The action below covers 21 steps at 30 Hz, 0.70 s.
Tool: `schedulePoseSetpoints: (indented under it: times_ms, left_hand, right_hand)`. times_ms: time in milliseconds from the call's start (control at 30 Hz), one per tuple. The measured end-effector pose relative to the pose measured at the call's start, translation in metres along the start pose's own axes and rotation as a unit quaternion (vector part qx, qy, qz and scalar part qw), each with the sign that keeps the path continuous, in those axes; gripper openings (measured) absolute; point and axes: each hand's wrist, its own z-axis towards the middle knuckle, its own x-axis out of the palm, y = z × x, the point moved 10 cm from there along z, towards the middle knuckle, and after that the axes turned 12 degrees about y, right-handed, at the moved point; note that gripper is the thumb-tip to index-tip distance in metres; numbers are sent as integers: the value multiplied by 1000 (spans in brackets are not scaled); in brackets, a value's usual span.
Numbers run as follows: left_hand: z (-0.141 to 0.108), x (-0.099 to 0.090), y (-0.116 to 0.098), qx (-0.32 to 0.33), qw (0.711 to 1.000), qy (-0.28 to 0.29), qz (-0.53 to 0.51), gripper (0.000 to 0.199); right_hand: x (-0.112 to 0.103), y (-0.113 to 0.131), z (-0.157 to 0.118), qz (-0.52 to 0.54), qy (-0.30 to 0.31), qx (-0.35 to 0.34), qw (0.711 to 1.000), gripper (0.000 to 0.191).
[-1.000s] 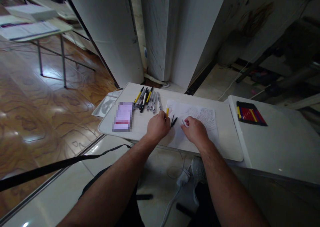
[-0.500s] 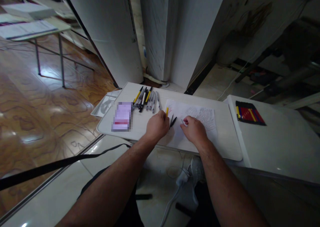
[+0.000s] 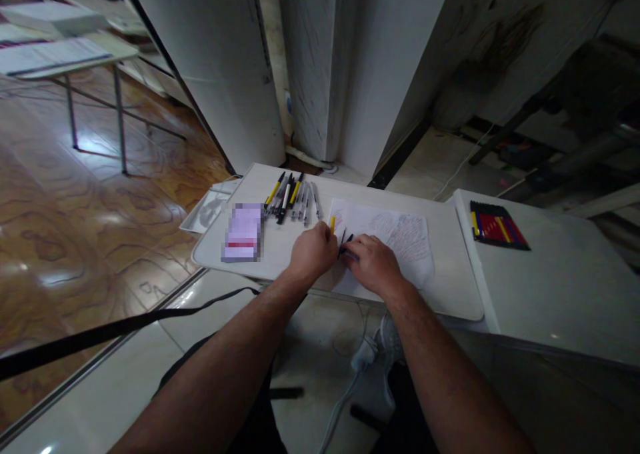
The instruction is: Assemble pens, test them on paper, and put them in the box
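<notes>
My left hand [image 3: 314, 251] is closed around a pen with a yellow barrel [image 3: 333, 224], whose end sticks up past the fingers. Just right of it, my right hand [image 3: 374, 262] has its fingers bunched at a small black pen part [image 3: 349, 238]. The fingertips hide most of what they pinch. A thin dark piece [image 3: 343, 235] stands out between the two hands. Beneath both hands lies a white sheet of paper [image 3: 423, 264] covered with scribbled lines.
Several pens [image 3: 285, 197], yellow, white, black and clear, lie at the back left of the white table [image 3: 457, 267]. A blurred-out phone-like rectangle [image 3: 244, 231] is left of my hands. On the right-hand surface rests a case of red and yellow pens [image 3: 500, 226].
My right hand has moved left, from over the paper to the black pen part beside my left hand. My left hand has stayed almost still, holding the yellow pen.
</notes>
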Motion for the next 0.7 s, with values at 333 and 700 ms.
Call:
schedulePoseSetpoints:
  times_ms: [333, 700]
  left_hand:
    - [1, 1, 2, -10, 1000, 5, -4, 20]
    - [1, 1, 3, -13, 1000, 8, -9, 22]
  right_hand:
    - [0, -16, 1, 3, -28, 73, 997, 21]
    - [9, -9, 2, -31, 8, 98, 995, 20]
